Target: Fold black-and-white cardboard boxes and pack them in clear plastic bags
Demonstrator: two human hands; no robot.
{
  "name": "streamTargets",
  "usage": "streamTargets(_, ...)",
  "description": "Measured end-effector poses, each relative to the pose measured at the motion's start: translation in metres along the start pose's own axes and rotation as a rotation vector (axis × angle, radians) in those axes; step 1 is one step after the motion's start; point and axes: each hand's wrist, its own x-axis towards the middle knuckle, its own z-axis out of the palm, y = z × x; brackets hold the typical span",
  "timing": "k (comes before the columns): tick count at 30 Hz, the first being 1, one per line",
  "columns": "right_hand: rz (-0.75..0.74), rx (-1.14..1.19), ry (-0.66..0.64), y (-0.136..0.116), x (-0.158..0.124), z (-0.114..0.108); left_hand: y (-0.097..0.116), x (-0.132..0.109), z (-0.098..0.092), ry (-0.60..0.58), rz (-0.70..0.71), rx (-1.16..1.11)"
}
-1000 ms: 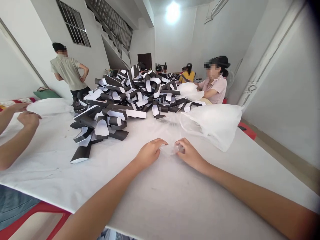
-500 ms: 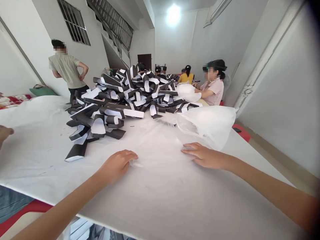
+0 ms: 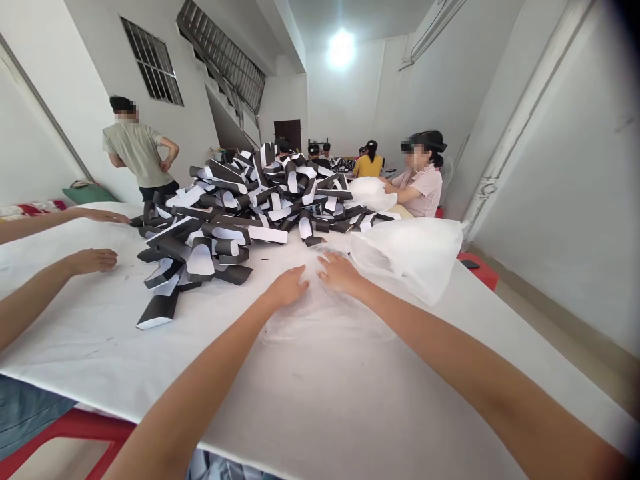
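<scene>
My left hand (image 3: 287,287) and my right hand (image 3: 340,272) lie close together on a thin, clear plastic bag (image 3: 325,327) spread over the white-covered table (image 3: 350,413). Both hands are open, with fingers apart and pointing forward. The puffed-up part of a white plastic bag (image 3: 410,253) stands just right of my right hand; I cannot tell if it joins the flat plastic. Beyond my hands rises a big heap of folded black-and-white card pieces (image 3: 200,257).
A co-worker's hands (image 3: 95,260) reach in at the left, beside the heap. At the far right of the table another person (image 3: 420,180) handles a white bag (image 3: 373,193). A red stool (image 3: 480,267) with a phone on it stands right; a red chair (image 3: 65,427) is at lower left.
Both my hands have slid forward and inward over the plastic, from well apart to nearly touching. Both of the co-worker's arms have come into view at the left.
</scene>
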Motion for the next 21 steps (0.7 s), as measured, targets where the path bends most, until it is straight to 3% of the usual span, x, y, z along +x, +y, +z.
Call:
streamTargets(4, 0.044, 0.034, -0.037, 0.032, 0.007, 0.039, -0.018, -0.008, 0.023, -0.051, -0.095, 0.081)
streamTargets(7, -0.028, 0.08, 0.03, 0.048, 0.003, 0.042, -0.027, -0.019, 0.025, -0.042, -0.145, 0.118)
streamTargets(11, -0.079, 0.138, 0.281, 0.05, 0.012, 0.032, -0.029, -0.028, 0.021, 0.033, -0.162, 0.136)
streamTargets(16, 0.029, 0.172, 0.528, 0.057, 0.044, 0.025, -0.032, -0.031, -0.006, 0.258, -0.151, 0.151)
streamTargets(21, 0.18, 0.184, 0.534, 0.073, 0.061, 0.043, -0.056, -0.041, -0.042, 0.522, -0.235, 0.233)
